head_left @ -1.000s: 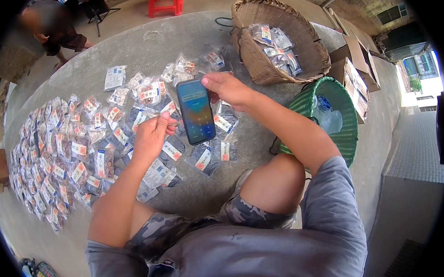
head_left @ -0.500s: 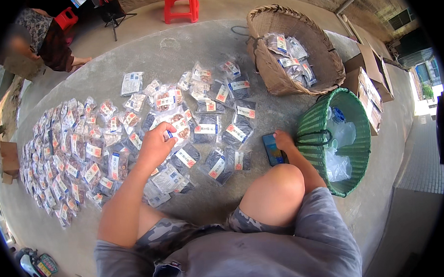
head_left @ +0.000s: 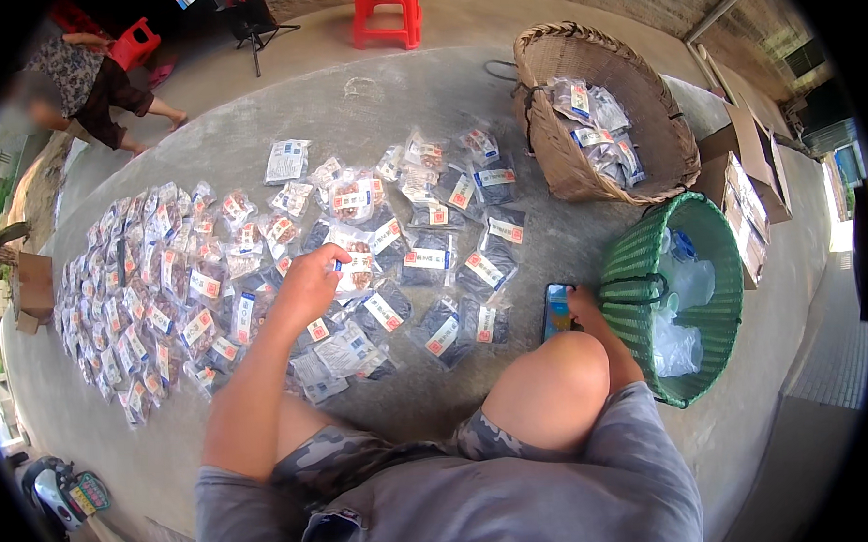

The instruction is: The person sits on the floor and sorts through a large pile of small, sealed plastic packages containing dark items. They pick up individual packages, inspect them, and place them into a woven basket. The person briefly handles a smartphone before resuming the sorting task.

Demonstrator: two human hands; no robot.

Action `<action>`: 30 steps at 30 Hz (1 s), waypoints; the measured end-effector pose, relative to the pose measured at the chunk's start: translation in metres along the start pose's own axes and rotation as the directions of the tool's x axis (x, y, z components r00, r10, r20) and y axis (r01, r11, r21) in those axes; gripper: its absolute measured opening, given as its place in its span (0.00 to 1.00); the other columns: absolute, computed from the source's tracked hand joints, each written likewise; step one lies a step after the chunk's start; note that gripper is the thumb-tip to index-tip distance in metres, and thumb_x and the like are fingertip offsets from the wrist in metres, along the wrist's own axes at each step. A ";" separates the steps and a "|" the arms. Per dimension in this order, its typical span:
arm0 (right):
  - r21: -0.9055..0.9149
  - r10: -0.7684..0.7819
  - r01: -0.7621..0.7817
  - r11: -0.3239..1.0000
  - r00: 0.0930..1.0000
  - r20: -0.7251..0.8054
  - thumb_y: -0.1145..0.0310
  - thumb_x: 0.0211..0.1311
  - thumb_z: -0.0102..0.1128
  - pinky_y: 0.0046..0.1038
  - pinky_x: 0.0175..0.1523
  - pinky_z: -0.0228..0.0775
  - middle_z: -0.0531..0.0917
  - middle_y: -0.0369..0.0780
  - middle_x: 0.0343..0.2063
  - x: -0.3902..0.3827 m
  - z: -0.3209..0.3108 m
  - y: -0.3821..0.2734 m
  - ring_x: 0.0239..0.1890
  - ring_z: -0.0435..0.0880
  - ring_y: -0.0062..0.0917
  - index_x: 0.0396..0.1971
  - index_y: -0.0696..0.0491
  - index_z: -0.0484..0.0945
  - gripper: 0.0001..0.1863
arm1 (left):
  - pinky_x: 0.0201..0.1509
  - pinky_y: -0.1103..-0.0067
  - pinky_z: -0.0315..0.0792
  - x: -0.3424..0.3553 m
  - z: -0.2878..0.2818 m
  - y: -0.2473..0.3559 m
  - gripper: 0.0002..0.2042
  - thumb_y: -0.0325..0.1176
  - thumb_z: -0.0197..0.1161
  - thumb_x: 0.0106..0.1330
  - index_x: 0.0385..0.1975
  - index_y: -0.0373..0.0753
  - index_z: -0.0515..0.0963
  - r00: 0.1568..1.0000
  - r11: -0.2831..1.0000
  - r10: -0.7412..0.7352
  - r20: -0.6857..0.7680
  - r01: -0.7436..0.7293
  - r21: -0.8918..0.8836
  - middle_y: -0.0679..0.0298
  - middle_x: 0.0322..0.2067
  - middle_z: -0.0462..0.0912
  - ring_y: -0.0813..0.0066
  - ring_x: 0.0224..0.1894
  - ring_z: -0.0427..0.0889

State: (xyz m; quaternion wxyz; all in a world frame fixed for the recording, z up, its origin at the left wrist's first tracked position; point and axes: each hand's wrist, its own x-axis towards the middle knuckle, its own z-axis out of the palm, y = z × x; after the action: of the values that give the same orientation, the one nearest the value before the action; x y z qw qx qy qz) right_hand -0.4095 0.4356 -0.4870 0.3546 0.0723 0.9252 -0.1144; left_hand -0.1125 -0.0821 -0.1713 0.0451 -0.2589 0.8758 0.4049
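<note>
My left hand (head_left: 309,286), fingers closed, grips a clear packet (head_left: 354,267) of brownish contents with a pale label, among many labelled plastic packets (head_left: 178,282) spread over the grey concrete surface (head_left: 368,99). Darker packets (head_left: 429,257) lie to its right. My right hand (head_left: 583,305) is down beside my right knee, which hides part of it, and grips a dark phone (head_left: 556,309) with a lit screen, just left of the green woven basket (head_left: 694,352).
A brown wicker basket (head_left: 545,145) holds more packets; the green one holds clear plastic bags. Cardboard boxes (head_left: 742,228) stand at right. Behind are a red stool (head_left: 384,12) and a tripod (head_left: 254,32). Another person (head_left: 87,92) is at upper left, a scooter (head_left: 66,495) at lower left.
My right hand has taken the phone from in front of me down beside my knee. My left hand has closed on a packet. The other person has risen or stepped, a red item now beside them.
</note>
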 end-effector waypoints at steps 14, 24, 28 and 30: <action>0.500 -0.737 0.604 0.621 0.233 0.635 0.52 0.62 0.71 0.29 0.50 0.75 0.75 0.45 0.59 -0.279 -0.125 -0.330 0.51 0.80 0.26 0.72 0.50 0.57 0.44 | 0.39 0.82 0.69 0.015 0.001 0.030 0.11 0.19 0.56 0.67 0.45 0.39 0.81 0.972 0.888 0.087 0.217 0.023 -0.459 0.70 0.32 0.79 0.86 0.33 0.73; 0.743 -0.726 0.362 0.563 0.646 0.235 0.58 0.71 0.61 0.20 0.19 0.61 0.81 0.36 0.25 -0.307 -0.130 -0.372 0.15 0.72 0.15 0.41 0.57 0.78 0.15 | 0.59 0.78 0.70 0.006 -0.036 0.039 0.28 0.27 0.63 0.69 0.68 0.41 0.63 0.995 0.698 0.006 -0.095 -0.072 -0.713 0.61 0.51 0.80 0.77 0.50 0.78; 0.925 -0.637 0.353 0.142 0.747 -0.188 0.59 0.73 0.59 0.19 0.26 0.68 0.84 0.38 0.33 -0.249 -0.225 -0.375 0.26 0.80 0.18 0.41 0.54 0.79 0.12 | 0.60 0.77 0.70 -0.001 -0.034 0.040 0.24 0.28 0.61 0.71 0.66 0.39 0.66 0.995 0.727 0.011 -0.097 -0.075 -0.682 0.61 0.51 0.80 0.76 0.50 0.78; 0.886 -0.615 0.421 -0.195 0.651 -0.445 0.60 0.74 0.57 0.21 0.32 0.73 0.86 0.40 0.44 -0.249 -0.247 -0.371 0.35 0.84 0.23 0.50 0.53 0.76 0.14 | 0.60 0.76 0.70 0.002 -0.030 0.042 0.22 0.29 0.59 0.72 0.65 0.37 0.67 0.995 0.724 0.024 -0.092 -0.081 -0.685 0.60 0.51 0.80 0.75 0.50 0.78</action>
State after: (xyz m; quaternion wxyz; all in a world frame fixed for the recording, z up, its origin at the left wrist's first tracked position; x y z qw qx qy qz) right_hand -0.4632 0.1297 -0.0817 0.1974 -0.1111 0.5115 -0.8289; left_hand -0.1305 -0.0825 -0.1229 -0.0990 -0.2476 0.6714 0.6914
